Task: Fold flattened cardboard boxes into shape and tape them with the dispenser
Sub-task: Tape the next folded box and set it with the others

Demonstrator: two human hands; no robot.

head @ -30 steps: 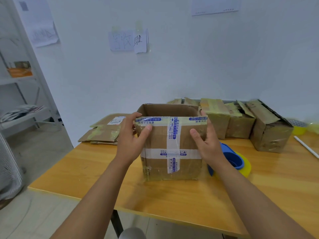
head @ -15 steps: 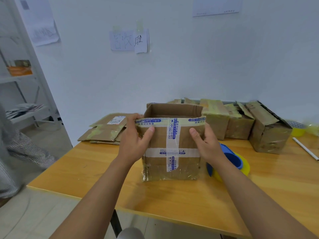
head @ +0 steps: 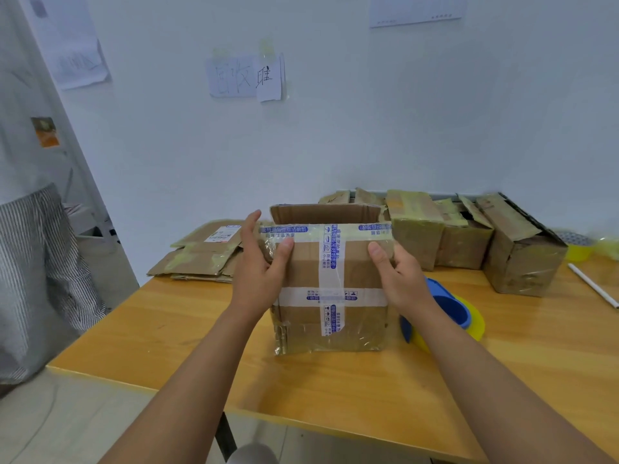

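Note:
A worn brown cardboard box crossed with white and blue printed tape stands upright on the wooden table. One flap stands up at its far top edge. My left hand grips the box's upper left corner, thumb on the front face. My right hand holds the upper right edge, thumb on the front. Just right of the box, a blue tape dispenser with a yellow roll lies partly hidden behind my right wrist.
Flattened cardboard boxes are stacked at the table's far left. A row of assembled taped boxes lines the back wall. A white stick lies at the far right. A person in striped clothing stands left of the table.
The box has shifted slightly with my hands staying at its upper corners. The person in striped clothing has moved closer along the left side.

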